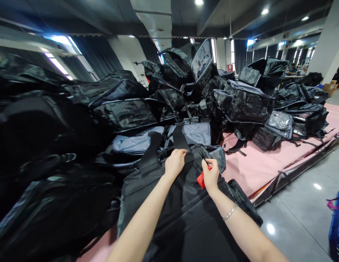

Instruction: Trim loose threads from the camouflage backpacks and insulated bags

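The big black bag (182, 214) lies on the pink table (256, 165), right in front of my head camera, which I watch from far away. Two wide straps (153, 149) stick up at its far end. I can see the left hand (175, 163) on the far part of the bag, by the foot of one strap. Its fingers are curled in, but I cannot tell if they pinch any cloth. The right hand (211, 174) is over the bag's far right part, near a bumpy mesh patch (195, 173). Its thumb and fingers are closed on a small black tool (203, 158), with the thin tip poking away from me. A soft red thing (201, 179) hangs at that same hand, over the bag. I cannot tell if it is tied to the tool. A shiny bracelet (229, 212) is on the right wrist.

Just past the big black bag, I see an open bag with a gray lining (198, 133). A tall heap of dark bags (122, 112) goes on behind it, and more dark bags lie to its left. Far off, behind the big black bag and to its right, a person (292, 69) is there. Well to the bag's right, a blue basket (337, 222) sits on the shiny floor (300, 203).
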`<move>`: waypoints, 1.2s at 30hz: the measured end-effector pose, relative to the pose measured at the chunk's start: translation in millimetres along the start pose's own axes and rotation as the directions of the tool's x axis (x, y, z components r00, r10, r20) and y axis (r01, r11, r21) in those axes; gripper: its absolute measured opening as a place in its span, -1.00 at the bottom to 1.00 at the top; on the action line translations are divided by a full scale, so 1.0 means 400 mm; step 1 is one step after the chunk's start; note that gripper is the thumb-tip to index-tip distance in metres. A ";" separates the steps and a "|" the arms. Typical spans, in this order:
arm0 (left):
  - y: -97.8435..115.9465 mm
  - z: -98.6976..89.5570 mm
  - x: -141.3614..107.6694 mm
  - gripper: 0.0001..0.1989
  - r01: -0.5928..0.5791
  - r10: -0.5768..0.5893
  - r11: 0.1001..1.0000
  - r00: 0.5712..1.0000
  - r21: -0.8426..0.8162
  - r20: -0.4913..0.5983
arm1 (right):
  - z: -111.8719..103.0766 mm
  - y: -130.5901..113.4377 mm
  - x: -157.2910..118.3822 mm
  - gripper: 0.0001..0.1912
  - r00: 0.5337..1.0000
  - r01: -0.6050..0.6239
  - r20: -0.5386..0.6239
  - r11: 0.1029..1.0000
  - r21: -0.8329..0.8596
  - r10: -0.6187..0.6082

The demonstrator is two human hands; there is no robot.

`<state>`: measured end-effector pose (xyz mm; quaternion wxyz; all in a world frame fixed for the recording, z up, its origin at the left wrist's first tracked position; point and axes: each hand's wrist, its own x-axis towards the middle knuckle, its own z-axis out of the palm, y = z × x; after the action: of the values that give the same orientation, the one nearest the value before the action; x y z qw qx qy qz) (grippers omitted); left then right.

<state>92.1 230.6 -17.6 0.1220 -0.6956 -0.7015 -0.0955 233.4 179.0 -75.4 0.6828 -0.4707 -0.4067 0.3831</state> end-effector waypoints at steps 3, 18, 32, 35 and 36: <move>0.025 -0.010 0.009 -0.69 -0.135 0.134 0.991 0.990 0.025 0.046 | 0.001 0.000 -0.002 -0.71 1.000 0.023 0.000 1.000 0.000 -0.023; 0.039 0.003 0.022 -0.72 -0.228 0.220 0.970 0.971 0.082 0.089 | -0.006 0.003 0.005 -0.70 1.000 -0.007 0.006 1.000 0.002 0.007; 0.015 0.050 0.024 -0.72 0.027 -0.025 0.994 1.000 -0.102 0.017 | 0.086 -0.018 0.184 -0.83 0.986 0.056 0.166 0.906 -0.420 0.016; 0.013 0.055 0.038 -0.75 0.025 -0.019 0.993 0.999 -0.114 0.051 | 0.078 0.029 0.192 -0.86 0.990 -0.007 0.122 0.897 -0.442 0.068; 0.014 0.056 0.044 -0.77 0.021 -0.013 0.993 0.998 -0.114 0.065 | 0.072 0.044 0.192 -0.86 0.991 -0.023 0.107 0.896 -0.444 0.078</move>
<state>96.7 254.3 -33.6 0.0586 -0.6982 -0.7043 -0.1143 233.3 262.9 -70.5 0.5220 -0.5993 -0.5115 0.3267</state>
